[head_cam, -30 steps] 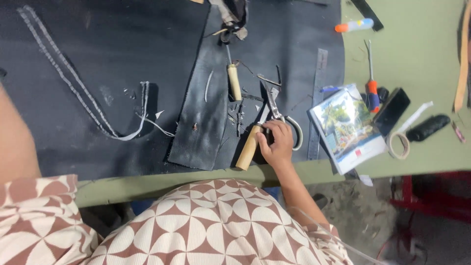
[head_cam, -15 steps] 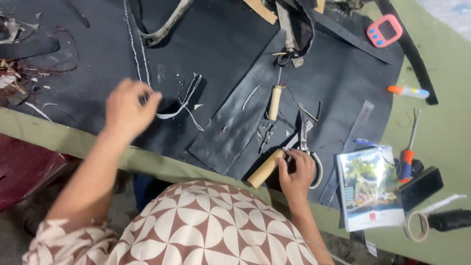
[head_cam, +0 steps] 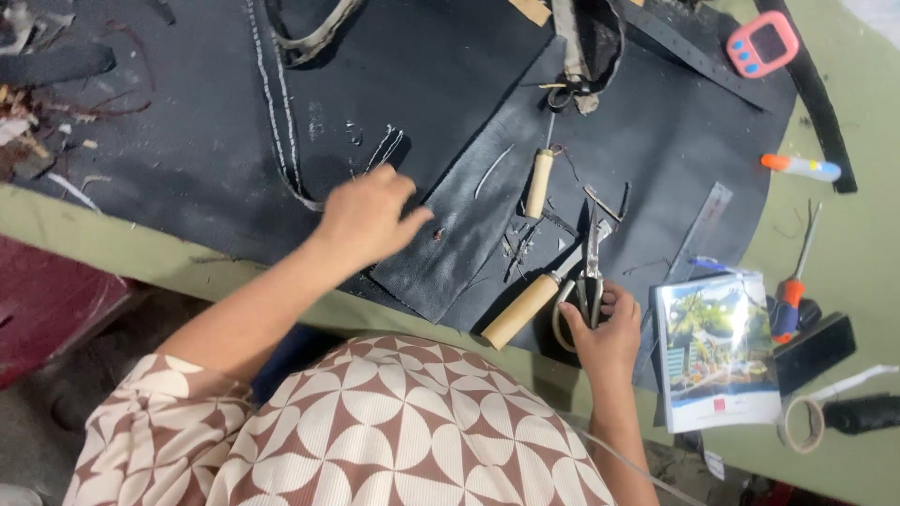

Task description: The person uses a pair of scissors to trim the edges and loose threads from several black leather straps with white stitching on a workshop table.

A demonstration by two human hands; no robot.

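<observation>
Green tabletop (head_cam: pixel 848 112) runs across the view, most of it covered by one large sheet of black leather (head_cam: pixel 441 84), with a smaller black leather piece (head_cam: pixel 469 234) lying on top near the front edge. The left hand (head_cam: pixel 367 217) rests on the leather at the edge of that smaller piece, palm down, fingers loosely spread and closed on nothing. The right hand (head_cam: pixel 605 333) sits at the near edge of the leather with its fingers wrapped around the handle loops of one pair of scissors (head_cam: pixel 589 272), whose blades point away from the person and lie on the leather.

Two wooden-handled tools lie by the scissors: one awl (head_cam: pixel 539 183) pointing away, and one thicker wooden handle (head_cam: pixel 520 311) just left of the right hand, touching the scissors. One metal ruler (head_cam: pixel 698 230) lies slantwise to the right of the scissors. Just beside the right hand is one glossy booklet (head_cam: pixel 717 351) with a landscape picture. Farther right are one screwdriver (head_cam: pixel 792 290) with a red and blue grip, one dark flat phone-like block (head_cam: pixel 814 351), one roll of tape (head_cam: pixel 802 424) and one orange-capped white pen (head_cam: pixel 800 167). One pink digital timer (head_cam: pixel 762 42) sits at the top right. One dark strap with a metal buckle (head_cam: pixel 581 66) lies at the top centre. Leather scraps are scattered at the far left.
</observation>
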